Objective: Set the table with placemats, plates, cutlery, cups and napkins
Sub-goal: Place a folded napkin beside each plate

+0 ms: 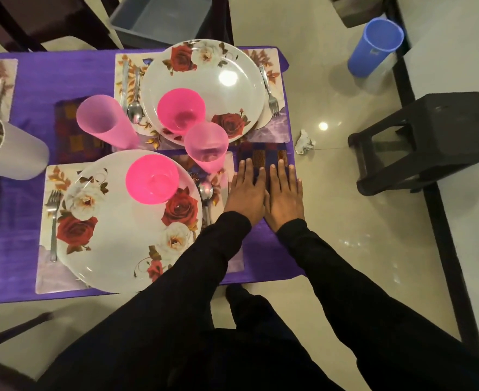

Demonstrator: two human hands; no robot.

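My left hand (246,191) and my right hand (284,194) lie flat side by side, fingers straight, pressing a dark checked napkin (262,153) at the table's right edge. To their left a rose-patterned plate (119,235) sits on a placemat (42,275), carrying a pink bowl (152,178), with a fork (53,218) on its left and a spoon (205,193) on its right. A pink cup (205,146) stands just beyond. Farther back, a second plate (224,74) holds another pink bowl (180,111), flanked by a spoon (135,107) and a fork (269,91).
Another pink cup (105,122) and a second checked napkin (69,131) sit mid-table on the purple cloth (63,74). A grey planter (7,148) stands at left. On the floor are a blue cup (375,48), a black stool (430,136), crumpled paper (304,142) and a grey bin (159,19).
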